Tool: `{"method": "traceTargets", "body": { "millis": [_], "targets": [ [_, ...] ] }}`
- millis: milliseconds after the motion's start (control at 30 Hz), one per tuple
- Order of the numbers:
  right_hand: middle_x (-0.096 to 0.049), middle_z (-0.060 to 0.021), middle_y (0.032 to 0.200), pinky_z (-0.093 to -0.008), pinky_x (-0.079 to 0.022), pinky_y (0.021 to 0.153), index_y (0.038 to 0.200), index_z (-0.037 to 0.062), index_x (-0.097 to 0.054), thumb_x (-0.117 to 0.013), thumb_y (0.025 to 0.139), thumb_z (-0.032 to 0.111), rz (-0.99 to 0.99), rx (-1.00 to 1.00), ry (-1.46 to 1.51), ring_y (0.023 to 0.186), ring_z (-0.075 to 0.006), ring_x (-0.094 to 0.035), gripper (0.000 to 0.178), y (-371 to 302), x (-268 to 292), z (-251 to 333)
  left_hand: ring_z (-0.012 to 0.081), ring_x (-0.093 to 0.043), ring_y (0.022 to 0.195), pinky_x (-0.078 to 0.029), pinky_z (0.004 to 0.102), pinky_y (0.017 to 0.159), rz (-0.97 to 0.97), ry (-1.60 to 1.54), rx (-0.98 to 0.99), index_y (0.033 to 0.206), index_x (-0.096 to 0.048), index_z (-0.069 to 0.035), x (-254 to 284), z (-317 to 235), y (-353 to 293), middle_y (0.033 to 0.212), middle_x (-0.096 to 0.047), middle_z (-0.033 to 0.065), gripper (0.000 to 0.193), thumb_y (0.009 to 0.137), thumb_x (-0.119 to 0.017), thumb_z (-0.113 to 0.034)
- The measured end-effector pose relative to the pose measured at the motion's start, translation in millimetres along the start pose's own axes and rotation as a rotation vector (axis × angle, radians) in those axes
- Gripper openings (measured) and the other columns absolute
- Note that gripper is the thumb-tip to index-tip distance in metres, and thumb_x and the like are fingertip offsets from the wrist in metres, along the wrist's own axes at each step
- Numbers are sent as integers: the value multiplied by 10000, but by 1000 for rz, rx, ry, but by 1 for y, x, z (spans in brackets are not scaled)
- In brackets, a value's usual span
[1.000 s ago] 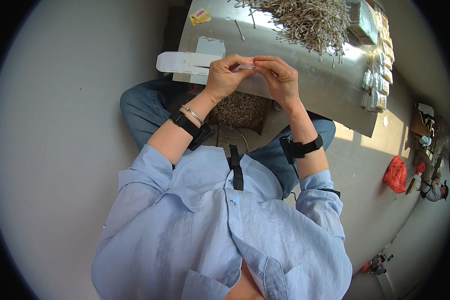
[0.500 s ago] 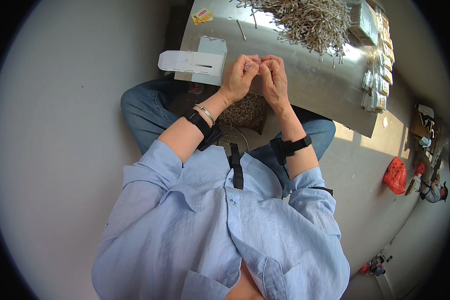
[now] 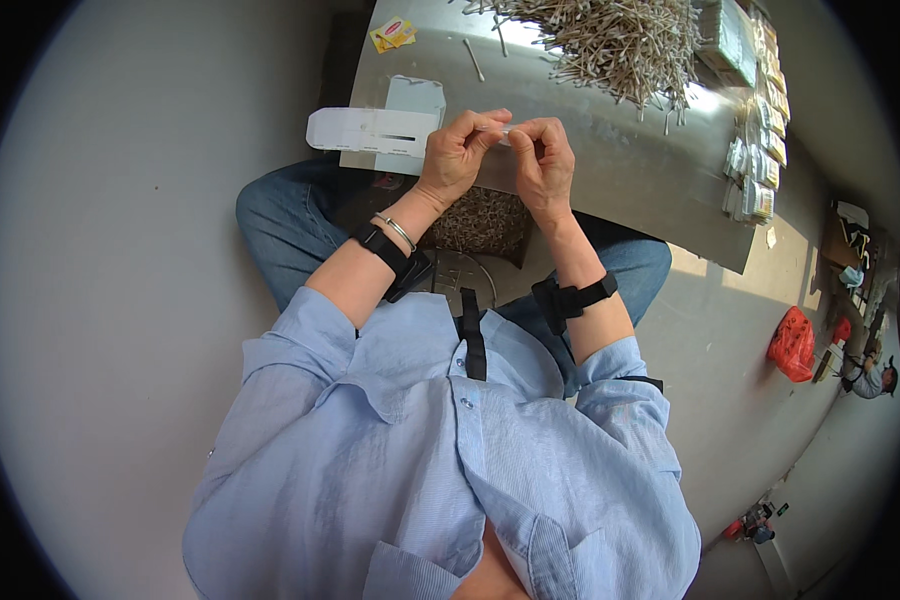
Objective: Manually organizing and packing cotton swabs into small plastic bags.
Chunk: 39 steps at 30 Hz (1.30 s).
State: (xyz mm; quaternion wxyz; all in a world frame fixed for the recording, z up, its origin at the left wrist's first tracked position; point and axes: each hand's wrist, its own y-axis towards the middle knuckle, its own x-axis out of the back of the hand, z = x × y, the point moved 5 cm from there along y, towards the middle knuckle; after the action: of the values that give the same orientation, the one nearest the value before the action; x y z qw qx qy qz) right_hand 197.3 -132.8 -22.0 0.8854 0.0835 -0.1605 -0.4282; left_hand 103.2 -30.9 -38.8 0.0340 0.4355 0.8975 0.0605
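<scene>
My left hand [image 3: 452, 152] and my right hand [image 3: 545, 168] are raised over the near edge of the metal table [image 3: 610, 170]. Between their fingertips they pinch a small, clear, plastic-like piece [image 3: 504, 128], mostly hidden by the fingers; its exact kind cannot be made out. Just left of my left hand lies a white card strip [image 3: 355, 129] with a dark slot or line, on top of a pale blue card [image 3: 416, 96]. Farther off, a big heap of cotton swabs [image 3: 625, 50] covers the back of the table, with a loose swab [image 3: 474, 60] beside it.
Small yellow-and-red cards [image 3: 392, 36] lie at the far left corner. Filled clear packets [image 3: 760, 165] line the right edge near a pale stack [image 3: 725, 45]. Beneath the table edge sits a container of swabs [image 3: 478, 222]. A red bag [image 3: 791, 345] and another person [image 3: 870, 380] are at right.
My hands have drawn slightly apart, the left one shifting left, and more of the clear piece shows between them. The cards and table edge appear a little farther left.
</scene>
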Motion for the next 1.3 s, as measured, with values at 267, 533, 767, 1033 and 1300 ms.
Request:
{"method": "traceTargets", "body": {
  "millis": [267, 533, 767, 1033, 1300],
  "targets": [
    [-532, -71, 758, -304, -423, 598, 797, 35, -550, -682, 822, 74, -65, 134, -226, 677, -196, -510, 141, -2, -1, 17, 208, -585, 1133, -479, 309, 948, 109, -76, 2, 939, -601, -49, 2, 8, 7, 1165, -636, 142, 192, 897, -614, -236],
    [-547, -82, 822, -275, -447, 652, 952, 33, -601, -676, 850, 95, 80, -2, -50, 745, -184, -549, 141, 5, 2, 6, 181, -613, 1075, -497, 288, 913, 133, -132, 72, 971, -645, -63, 9, 8, 8, 1117, -661, 114, 170, 874, -654, -202],
    [-607, -59, 833, -250, -475, 644, 940, 38, -671, -676, 841, 56, 160, 31, -80, 736, -146, -587, 101, 10, 8, 15, 179, -652, 1009, -525, 277, 865, 123, -69, 53, 919, -661, -55, 8, -6, 13, 1046, -694, 107, 130, 875, -656, -177],
    [-567, -53, 792, -252, -438, 619, 816, 22, -573, -668, 857, 106, 68, -153, -44, 700, -148, -534, 134, -16, 1, -1, 248, -421, 1307, -343, 355, 1067, 203, -183, 145, 984, -561, -38, 1, 0, 5, 1275, -555, 196, 165, 966, -539, -201],
    [-540, -20, 843, -241, -416, 710, 845, 17, -559, -625, 896, 119, 95, -292, 255, 781, -104, -492, 132, -4, -7, -25, 261, -281, 1390, -235, 392, 1129, 156, -403, 224, 1005, -558, -46, -10, 11, 5, 1273, -553, 207, 161, 963, -488, -186]
  ]
}}
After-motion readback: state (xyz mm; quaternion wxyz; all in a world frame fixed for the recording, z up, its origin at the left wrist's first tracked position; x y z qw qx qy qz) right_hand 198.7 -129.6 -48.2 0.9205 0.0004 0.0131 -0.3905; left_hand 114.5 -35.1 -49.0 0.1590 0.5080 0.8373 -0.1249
